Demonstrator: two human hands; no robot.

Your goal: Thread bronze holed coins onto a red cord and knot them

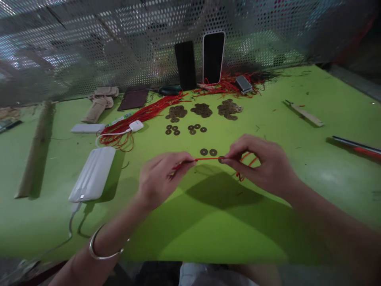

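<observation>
A red cord [208,159] runs taut and nearly level between my two hands. My left hand [162,174] pinches one end, with more red strands showing in the palm. On the other side my right hand [258,163] pinches the cord between thumb and forefinger, and a loose loop hangs below it. Two dark round coins with centre holes, the left coin [204,151] and the right coin [213,152], lie just beyond the cord. A third coin [221,159] shows at my right fingertips; whether they touch it I cannot tell.
Behind are small coin groups [172,130], larger coin piles [201,110] and a red cord bundle [149,109]. Two phones [213,57] lean against a perforated metal panel [133,39]. A white power bank [93,174] with a cable lies left; a knife-like tool [306,114] lies right.
</observation>
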